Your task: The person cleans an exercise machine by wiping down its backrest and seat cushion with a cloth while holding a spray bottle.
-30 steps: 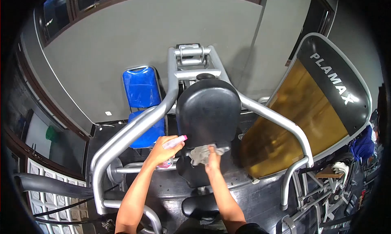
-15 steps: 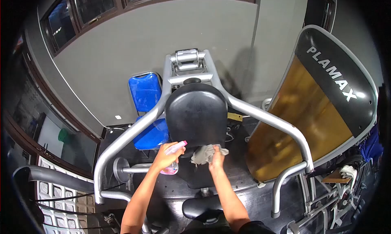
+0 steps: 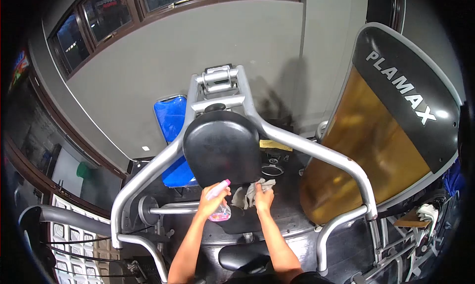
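My left hand (image 3: 212, 203) grips a spray bottle (image 3: 220, 214) with a pink nozzle and pinkish contents, held just below the lower left edge of a black padded backrest (image 3: 222, 148). To its right, my right hand (image 3: 263, 199) is closed on a crumpled light grey cloth (image 3: 245, 197) by the pad's lower right corner. Part of the cloth hangs toward the bottle. I cannot tell whether the cloth touches the pad. Below both hands lies a black seat (image 3: 243, 256) of the exercise machine.
Silver tube arms (image 3: 316, 148) of the machine curve around both sides. A blue chair (image 3: 170, 118) stands behind on the left. The tall PLAMAX panel (image 3: 376, 150) rises at right. White crate-like panels (image 3: 74, 239) and a padded bar (image 3: 74, 219) are at lower left.
The view has shifted, so the backrest sits lower and further left. The spray bottle in my left hand is now nearer the backrest's middle. Both hands keep their holds.
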Tool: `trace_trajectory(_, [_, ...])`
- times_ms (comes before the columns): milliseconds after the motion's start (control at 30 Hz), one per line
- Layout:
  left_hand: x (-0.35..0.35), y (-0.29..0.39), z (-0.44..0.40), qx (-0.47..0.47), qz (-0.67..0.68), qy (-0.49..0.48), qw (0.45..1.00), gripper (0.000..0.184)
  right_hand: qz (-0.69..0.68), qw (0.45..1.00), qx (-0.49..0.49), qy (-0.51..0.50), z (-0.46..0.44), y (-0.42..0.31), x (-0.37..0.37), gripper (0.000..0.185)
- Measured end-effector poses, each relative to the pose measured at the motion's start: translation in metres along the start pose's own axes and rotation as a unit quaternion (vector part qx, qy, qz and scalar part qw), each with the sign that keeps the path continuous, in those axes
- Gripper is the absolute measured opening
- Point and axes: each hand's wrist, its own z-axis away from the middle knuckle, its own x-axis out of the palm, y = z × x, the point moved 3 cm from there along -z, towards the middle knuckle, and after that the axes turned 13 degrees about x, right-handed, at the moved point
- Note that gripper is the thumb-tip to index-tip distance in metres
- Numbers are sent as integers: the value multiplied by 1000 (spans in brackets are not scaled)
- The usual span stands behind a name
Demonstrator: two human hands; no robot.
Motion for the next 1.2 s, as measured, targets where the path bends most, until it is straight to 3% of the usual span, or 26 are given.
trace_trajectory(33, [3,-1,5,-2,11,7,1000,19,106,982,-145,56,9,-8,-4,25])
trace_trajectory(67, [4,-2,8,-2,22,15,1000,20,206,929,-286,109,18,-16,-4,27])
trace_trajectory(100, [5,-1,13,-6,24,21,999,21,194,925,-308,106,24,-25,-5,27])
trace_trajectory(133, [6,2,17,-19,19,23,999,19,198,943,-256,79,17,-24,-7,31])
trace_trajectory(200, [7,0,24,-24,18,32,999,14,241,932,-259,83,21,-45,-9,32])
trace_trajectory(267, [7,0,28,-24,5,30,999,14,247,919,-291,102,33,-70,-5,31])
trace_trajectory(333, [9,-1,28,-24,-5,26,999,14,170,898,-400,74,44,-99,0,31])
trace_trajectory(467, [12,-6,26,-27,-1,21,999,14,230,901,-364,59,33,-112,1,28])
trace_trajectory(500, [14,-9,26,-27,7,24,999,14,169,910,-376,42,31,-104,0,26])
trace_trajectory(667, [22,-19,31,-40,12,21,999,17,125,926,-354,46,17,-59,-11,24])
trace_trajectory(800, [30,-30,39,-72,22,25,997,17,196,946,-248,74,9,-62,-16,25])
trace_trajectory(867, [32,-36,45,-68,22,25,997,17,298,934,-184,67,-3,-68,-15,25])
trace_trajectory(1033, [36,-36,52,-73,35,27,996,17,188,943,-274,28,30,-106,-7,26])
trace_trajectory(1200, [39,-31,51,-76,23,40,996,18,128,913,-387,-2,39,-73,-10,33])
